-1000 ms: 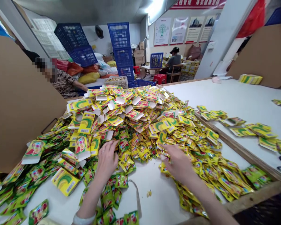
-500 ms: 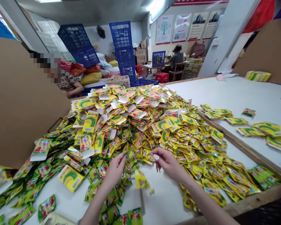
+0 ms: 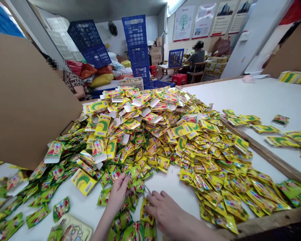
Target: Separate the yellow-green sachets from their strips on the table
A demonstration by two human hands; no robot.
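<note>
A big heap of small yellow and green snack packets (image 3: 190,147) covers the white table (image 3: 170,187), with flat yellow cartons (image 3: 102,125) lying on top at the back. My left hand (image 3: 117,195) lies with fingers stretched out, the tips on a green packet (image 3: 135,174) at the heap's near edge. My right hand (image 3: 165,209) rests flat on the table just to the right, fingers pointing left and touching a yellow packet (image 3: 146,214). More green packets (image 3: 126,229) lie between my forearms.
A large cardboard sheet (image 3: 27,100) stands at the left. A wooden strip (image 3: 266,154) separates this table from another with scattered packets (image 3: 281,140). Blue crates (image 3: 137,43) are stacked behind. One person (image 3: 74,83) sits at the left, another (image 3: 197,55) at a far table.
Both hands have drawn back from the heap toward me and come down onto the near packets. The camera has tilted down slightly.
</note>
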